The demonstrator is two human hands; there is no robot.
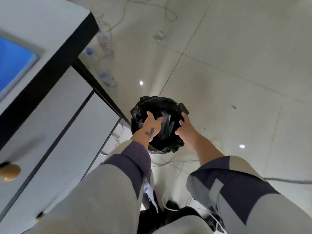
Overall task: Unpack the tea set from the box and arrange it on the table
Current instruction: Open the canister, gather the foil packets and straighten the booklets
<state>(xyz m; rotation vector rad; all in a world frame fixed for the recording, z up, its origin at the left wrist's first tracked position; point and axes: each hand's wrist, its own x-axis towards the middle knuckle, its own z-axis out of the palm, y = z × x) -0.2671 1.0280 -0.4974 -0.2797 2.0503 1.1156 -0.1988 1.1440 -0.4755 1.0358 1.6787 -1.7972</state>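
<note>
- The pale tiled floor (236, 65) fills most of the view, glossy, with thin white cables (168, 12) trailing across it well beyond the bin; two bright ceiling lights reflect in it, one past the bin and one to its right
- The white table (42, 115) with a dark edge stands just left of the bin, its corner nearly touching the bin's rim; a blue panel (13, 65) lies on its top, far from the bin
- The person's grey and navy sleeves (118, 183) reach from the near side down toward the bin
- The round bin (158, 105), lined with a crumpled black bag, sits on the floor at the centre
- Some clear plastic bottles (105, 44) lie on the floor beyond the bin, along the table's side; blurred
- The left hand (152, 127) and the right hand (187, 130) hover over the bin's mouth, set apart, fingers spread and loose, gripping nothing I can make out
- A small tan, rounded thing (9, 172) rests on the table, well left of the bin; it may be a piece of the tea set, but I cannot tell; no box is in sight
</note>
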